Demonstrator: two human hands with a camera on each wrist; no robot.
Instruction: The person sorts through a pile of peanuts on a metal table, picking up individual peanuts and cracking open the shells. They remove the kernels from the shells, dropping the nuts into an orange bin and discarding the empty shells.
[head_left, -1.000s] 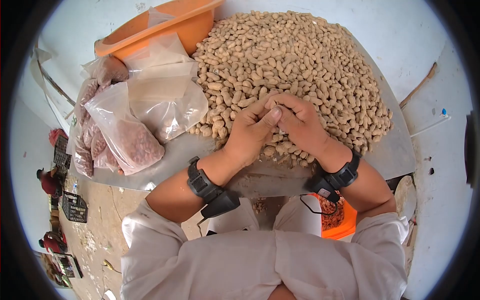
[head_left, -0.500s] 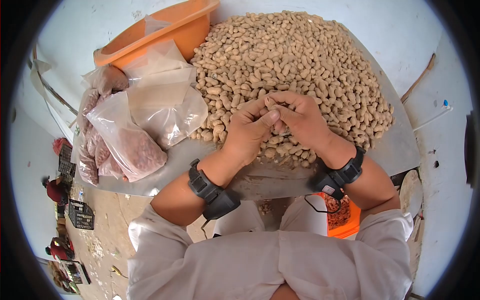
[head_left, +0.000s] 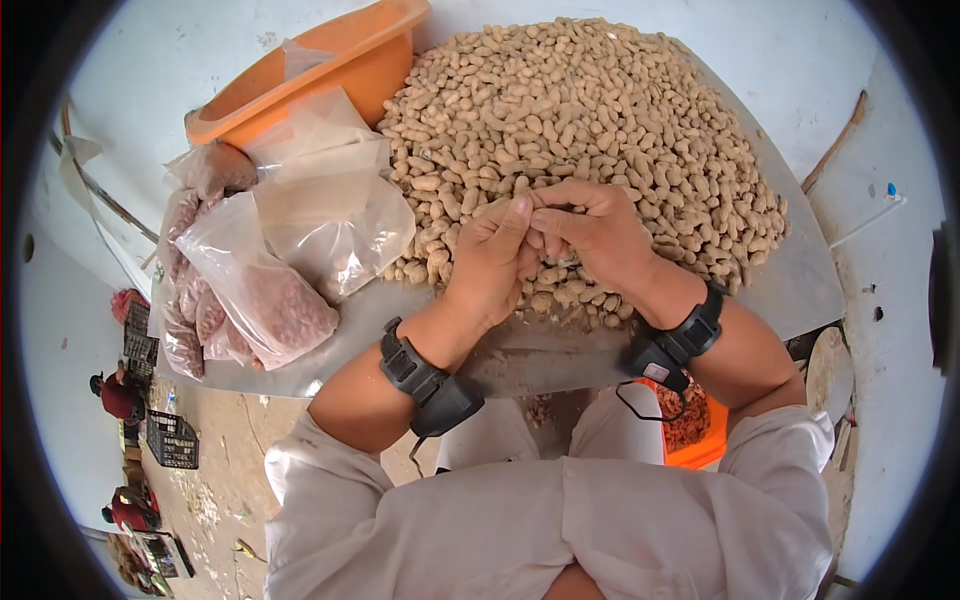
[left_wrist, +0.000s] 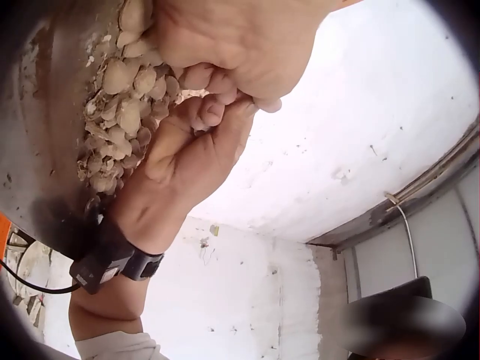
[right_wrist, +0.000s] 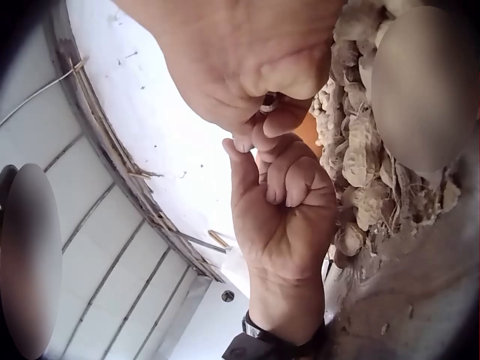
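Over the near edge of a big heap of unshelled peanuts (head_left: 590, 120), my two hands meet at the fingertips. My left hand (head_left: 487, 258) has its fingers curled inward, its thumb (head_left: 517, 212) pointing up and away from me. My right hand (head_left: 605, 238) pinches with thumb and forefinger right beside it. The small peanut they work on is mostly hidden behind the fingers. From the right wrist view, the left hand (right_wrist: 289, 206) shows curled fingers facing the right hand (right_wrist: 240, 64). Broken shells and peanuts (left_wrist: 120, 112) lie just under the hands in the left wrist view.
Clear bags of reddish kernels (head_left: 275, 300) lie left of the heap on the metal table (head_left: 520, 370). An orange basin (head_left: 300, 85) leans behind them. Below the table's right side stands an orange container (head_left: 700, 430) of reddish bits. Two people (head_left: 120, 395) are farther off at left.
My left thumb has moved off the right fingers, up and to the left, and the fingertips have parted slightly. The head view has shifted a little. The heap and bags look unchanged.
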